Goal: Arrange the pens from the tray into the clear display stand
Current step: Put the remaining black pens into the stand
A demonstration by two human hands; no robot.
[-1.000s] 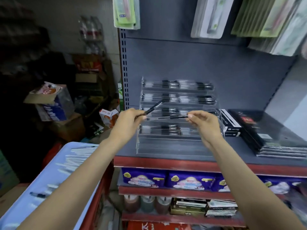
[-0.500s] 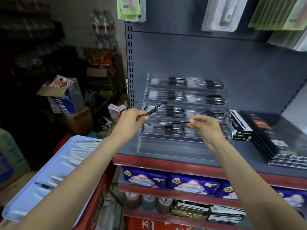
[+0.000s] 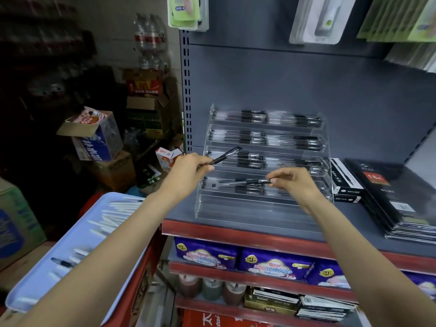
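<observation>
A clear tiered display stand [image 3: 257, 208] sits on the grey shelf, its upper tiers filled with black pens lying sideways. My left hand [image 3: 188, 171] pinches one black pen [image 3: 227, 155] that points up and to the right, in front of the third tier. My right hand [image 3: 295, 182] pinches the end of a second black pen [image 3: 245, 182], held level just over the fourth tier. At the lower left a light blue tray [image 3: 77, 239] holds several white pens and a dark one [image 3: 61, 262].
Black boxes [image 3: 343, 180] and a stack of black notebooks [image 3: 396, 199] lie right of the stand. Purple packs fill the shelf below [image 3: 271, 263]. Cardboard boxes [image 3: 94, 135] pile up at the left. Packaged goods hang above [image 3: 187, 10].
My right hand has lowered its pen from the third tier down to the fourth. The left hand keeps its pen in about the same place. The camera has tilted down.
</observation>
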